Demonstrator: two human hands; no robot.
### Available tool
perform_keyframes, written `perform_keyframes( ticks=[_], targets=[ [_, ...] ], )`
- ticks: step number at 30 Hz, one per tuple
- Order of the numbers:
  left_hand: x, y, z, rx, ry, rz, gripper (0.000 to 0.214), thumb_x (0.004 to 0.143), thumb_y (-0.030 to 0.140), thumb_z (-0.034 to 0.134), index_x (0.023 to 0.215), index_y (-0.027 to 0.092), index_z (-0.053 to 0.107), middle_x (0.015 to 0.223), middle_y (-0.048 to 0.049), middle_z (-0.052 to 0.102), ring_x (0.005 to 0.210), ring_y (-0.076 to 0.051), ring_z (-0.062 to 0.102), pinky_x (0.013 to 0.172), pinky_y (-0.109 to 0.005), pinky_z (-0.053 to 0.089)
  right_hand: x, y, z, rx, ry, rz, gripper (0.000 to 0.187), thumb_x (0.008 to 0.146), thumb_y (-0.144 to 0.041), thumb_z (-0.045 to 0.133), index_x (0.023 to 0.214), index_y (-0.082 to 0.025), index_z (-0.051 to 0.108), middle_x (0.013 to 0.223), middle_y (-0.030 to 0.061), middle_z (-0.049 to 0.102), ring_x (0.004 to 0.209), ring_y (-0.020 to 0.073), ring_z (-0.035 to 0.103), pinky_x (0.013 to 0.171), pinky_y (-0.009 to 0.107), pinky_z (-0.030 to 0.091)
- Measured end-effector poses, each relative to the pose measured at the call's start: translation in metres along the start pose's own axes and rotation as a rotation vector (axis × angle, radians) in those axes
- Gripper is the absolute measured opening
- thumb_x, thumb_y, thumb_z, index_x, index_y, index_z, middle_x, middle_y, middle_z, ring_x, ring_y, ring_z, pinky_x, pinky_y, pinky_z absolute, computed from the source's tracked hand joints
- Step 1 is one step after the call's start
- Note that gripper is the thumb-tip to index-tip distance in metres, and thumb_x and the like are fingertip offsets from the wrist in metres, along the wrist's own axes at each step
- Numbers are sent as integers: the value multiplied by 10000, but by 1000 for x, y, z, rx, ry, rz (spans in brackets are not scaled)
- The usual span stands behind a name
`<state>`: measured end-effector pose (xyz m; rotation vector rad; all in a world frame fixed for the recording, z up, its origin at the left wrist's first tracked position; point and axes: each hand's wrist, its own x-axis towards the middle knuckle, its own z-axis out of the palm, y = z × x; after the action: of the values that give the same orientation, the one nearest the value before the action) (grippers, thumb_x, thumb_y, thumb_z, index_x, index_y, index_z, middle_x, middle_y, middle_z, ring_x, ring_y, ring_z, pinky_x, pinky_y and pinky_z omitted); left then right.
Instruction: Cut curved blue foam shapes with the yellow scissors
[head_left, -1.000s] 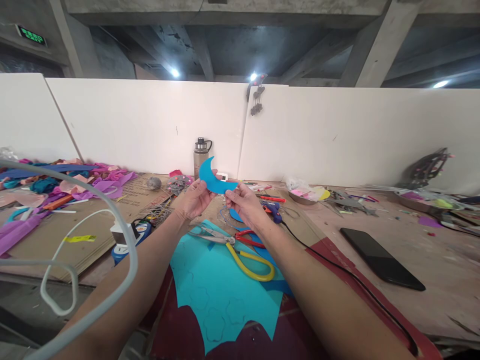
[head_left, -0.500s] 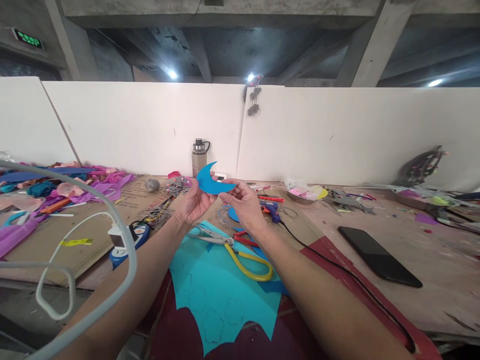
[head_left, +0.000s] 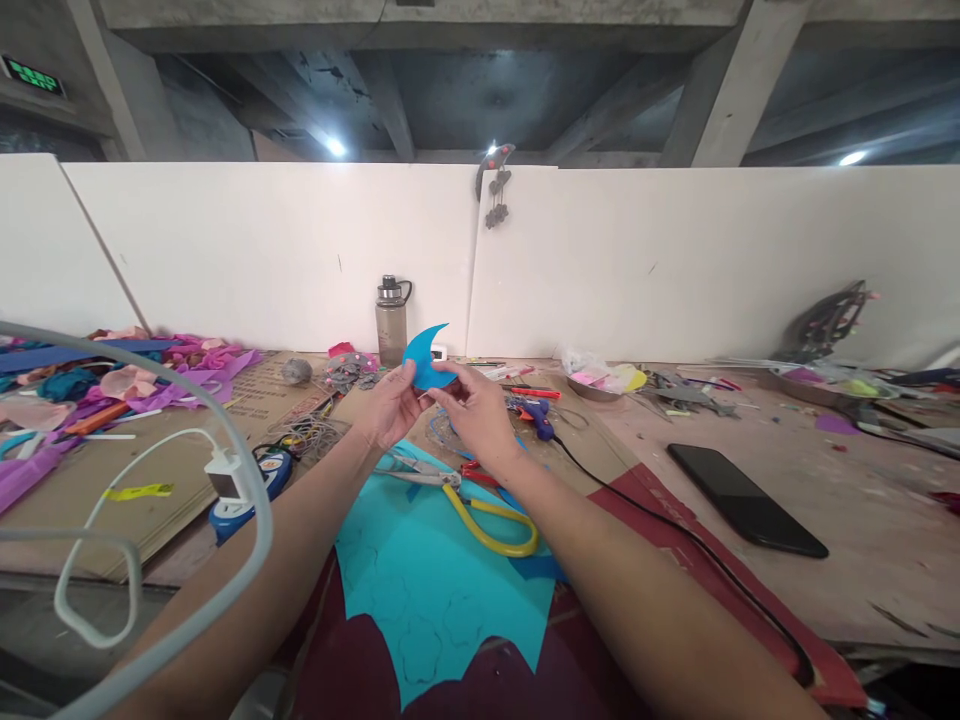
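Note:
A blue crescent-shaped foam cutout (head_left: pixel 422 355) is held up above the table in both hands. My left hand (head_left: pixel 390 405) pinches its lower left part with thumb and fingers. My right hand (head_left: pixel 476 415) grips its right end, fingers closed over it, hiding that tip. Below the hands lie yellow-handled scissors (head_left: pixel 480 510) and red-handled pliers (head_left: pixel 474 472) on a turquoise foam sheet (head_left: pixel 442 590) with flower outlines drawn on it.
A black phone (head_left: pixel 746 498) lies at right, and a black cord (head_left: pixel 675 540) runs from a blue glue gun (head_left: pixel 534 412). A grey bottle (head_left: pixel 391 320) stands by the white partition (head_left: pixel 637 260). Purple and pink scraps (head_left: pixel 112 375) pile at left; a white charger cable (head_left: pixel 187 500) loops near.
The crescent has turned from lying sideways to pointing more upright, and my right hand has closed in over its right end. The view has shifted slightly left.

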<state>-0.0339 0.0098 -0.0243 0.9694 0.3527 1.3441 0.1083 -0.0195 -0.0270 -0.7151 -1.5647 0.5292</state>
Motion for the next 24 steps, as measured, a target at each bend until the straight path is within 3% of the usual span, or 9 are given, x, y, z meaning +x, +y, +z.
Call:
perform_keyframes(
  ticks=[3,6,14,19,24],
  targets=[
    [1,-3,-4,27,-20,23,195,772,280,805,849,123,719,770,-38,712,585,-78,595,517,-171,476,0,1,0,-27,-43,-11,378,793,-205,691,1167,-259,673,1016,42,712,745,185,620,747,335,501],
    [1,-3,-4,29,-23,27,256,753,299,821,915,127,722,825,-58,729,684,-114,652,610,-200,531,0,2,2,17,-64,18,493,777,-205,705,1256,-272,606,931,16,691,739,186,607,717,317,497],
    [1,-4,-2,-33,-43,9,220,771,274,807,896,135,690,818,-34,719,625,-86,612,577,-195,508,-1,2,2,28,-12,30,344,786,-262,689,1126,-245,641,992,30,689,723,176,590,706,310,484],
    [1,-5,-2,16,-16,52,211,755,247,817,869,138,677,844,-43,715,720,-113,646,667,-223,516,-2,-3,1,-8,1,34,351,771,-216,677,1118,-242,634,892,6,680,707,174,595,707,304,480],
    [2,-5,-3,56,-11,106,234,720,262,846,841,145,684,835,-34,708,740,-119,638,705,-244,506,-1,0,4,43,34,60,314,792,-321,693,1086,-234,625,857,3,678,699,170,581,691,297,475]
  ],
)
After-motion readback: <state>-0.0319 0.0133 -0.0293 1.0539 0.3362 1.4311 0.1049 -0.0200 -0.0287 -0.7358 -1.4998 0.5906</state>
